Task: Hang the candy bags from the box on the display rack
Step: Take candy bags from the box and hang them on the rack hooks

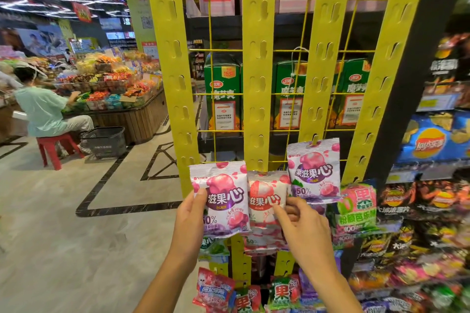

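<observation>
purple bag (225, 201) beside red bag (264, 194)

"果滋果心" and "50%" on the hung purple candy bag (313, 168), "Lay's" on the blue chip bag (432, 140)

— Where does everything sit against the middle strip (258, 71) of the yellow display rack?

— A red-white candy bag (265, 195) is at its foot, pinched low on its right side by the right hand (302, 221). Just left of the strip, the left hand (189, 213) grips a purple candy bag (223, 198) by its left edge.

— And right of the strip?

— A second purple bag (314, 170) hangs higher up, with a green bag (357, 208) below it.
</observation>
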